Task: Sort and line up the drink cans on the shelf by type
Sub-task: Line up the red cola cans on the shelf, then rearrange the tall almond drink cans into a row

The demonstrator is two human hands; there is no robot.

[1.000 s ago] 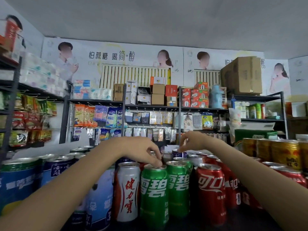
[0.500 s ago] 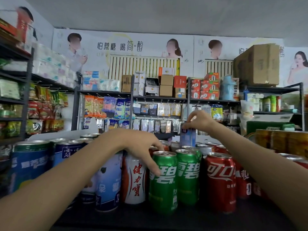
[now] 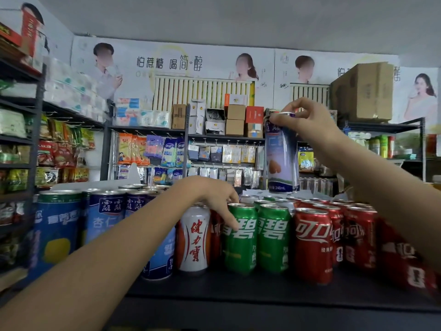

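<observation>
My right hand [image 3: 307, 120] pinches the top rim of a slim blue-and-white can [image 3: 282, 158] and holds it upright in the air, above the rows of cans. My left hand [image 3: 214, 199] hangs over the white-and-orange can [image 3: 195, 240], its fingers loose, with fingertips touching the front green can [image 3: 241, 240]. A second green can [image 3: 274, 237] stands beside that one. Red cola cans [image 3: 312, 244] fill the right side of the black shelf [image 3: 238, 290]. Blue cans [image 3: 107, 216] stand at the left.
A large blue can with a yellow spot [image 3: 57, 232] stands at the far left. Behind the cans are store racks with snack bags [image 3: 133, 149] and boxes [image 3: 236, 120]. A big cardboard box [image 3: 362, 91] sits on the right rack. The shelf's front edge runs below the cans.
My right hand has lifted the slim blue-and-white can up out of the back rows, well above the other cans. My left hand stayed by the white and green cans.
</observation>
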